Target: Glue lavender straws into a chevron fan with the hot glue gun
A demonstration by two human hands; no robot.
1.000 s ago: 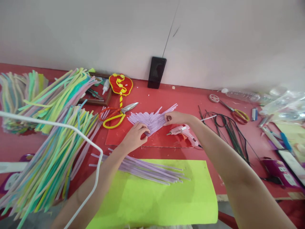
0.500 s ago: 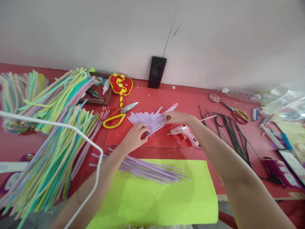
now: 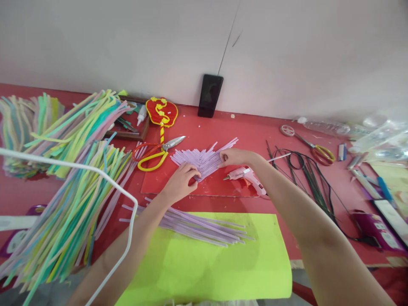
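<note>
Left hand and right hand curl loosely at lilac stems; contact hidden, I cannot tell either grip's hold.

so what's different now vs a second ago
Nothing visibly: no thing has moved, and I see no hold taken or let go. The left hand stays at the lower tip of the purple piece, the right hand at its right side. The glue gun, loose strips and phone stay put too.
</note>
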